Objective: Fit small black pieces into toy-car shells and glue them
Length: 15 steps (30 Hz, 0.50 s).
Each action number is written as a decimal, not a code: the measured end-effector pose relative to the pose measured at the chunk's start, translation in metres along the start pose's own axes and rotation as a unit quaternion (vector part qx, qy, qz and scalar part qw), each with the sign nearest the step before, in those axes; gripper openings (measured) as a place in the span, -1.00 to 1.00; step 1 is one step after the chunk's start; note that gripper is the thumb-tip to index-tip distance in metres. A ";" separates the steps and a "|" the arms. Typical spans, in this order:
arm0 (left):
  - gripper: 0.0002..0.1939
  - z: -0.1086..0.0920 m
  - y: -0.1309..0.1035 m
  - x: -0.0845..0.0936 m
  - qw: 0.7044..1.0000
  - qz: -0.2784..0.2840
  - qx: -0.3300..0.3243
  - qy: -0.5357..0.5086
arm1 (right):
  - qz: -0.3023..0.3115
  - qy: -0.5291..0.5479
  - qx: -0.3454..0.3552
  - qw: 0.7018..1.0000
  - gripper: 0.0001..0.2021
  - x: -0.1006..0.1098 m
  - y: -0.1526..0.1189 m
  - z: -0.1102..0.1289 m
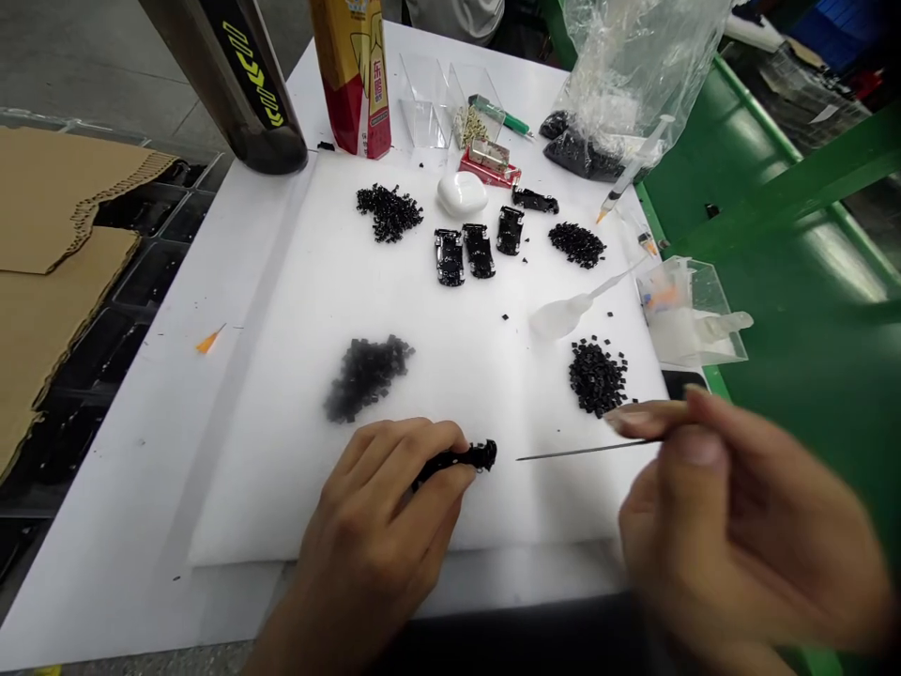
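Near the front edge of the white foam board (pixel 282 469), my left hand (pixel 387 526) is closed around a small black car-shaped part (pixel 482 455); its far end sticks out past thumb and forefinger. To the right, my right hand (pixel 732 507) pinches a thin, pointed metal tool (pixel 584 452), its tip apart from the black part. Several similar black car-shaped parts (pixel 480 252) lie farther back. Loose piles of tiny black pieces sit around: a right pile (pixel 597 377) beside my right hand, and a left pile (pixel 370 376) beyond my left hand.
At the back stand a dark bottle (pixel 246 84), a red and yellow carton (pixel 352 84) and clear trays (pixel 429 122). A white case (pixel 462 194), a dropper (pixel 563 317), a syringe (pixel 630 174) and a plastic bag (pixel 633 75) lie beyond. A clear box (pixel 704 329) borders the right edge.
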State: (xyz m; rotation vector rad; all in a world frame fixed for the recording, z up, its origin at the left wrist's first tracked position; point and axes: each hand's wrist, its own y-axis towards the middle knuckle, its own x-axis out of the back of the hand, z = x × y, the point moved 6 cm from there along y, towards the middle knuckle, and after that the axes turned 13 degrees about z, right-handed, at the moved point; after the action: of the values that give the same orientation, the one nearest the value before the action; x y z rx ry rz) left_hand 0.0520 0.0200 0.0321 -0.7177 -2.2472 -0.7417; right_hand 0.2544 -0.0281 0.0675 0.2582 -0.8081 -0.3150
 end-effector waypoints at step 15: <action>-0.84 -0.001 -0.001 -0.001 1.000 0.008 0.000 0.007 | -0.027 0.016 0.021 0.999 -0.77 -0.030 0.003 0.002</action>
State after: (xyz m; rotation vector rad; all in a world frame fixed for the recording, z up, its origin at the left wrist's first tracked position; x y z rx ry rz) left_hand 0.0522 0.0180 0.0318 -0.7276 -2.2257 -0.7354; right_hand 0.2339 -0.0144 0.0498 0.3247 -0.7780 -0.3431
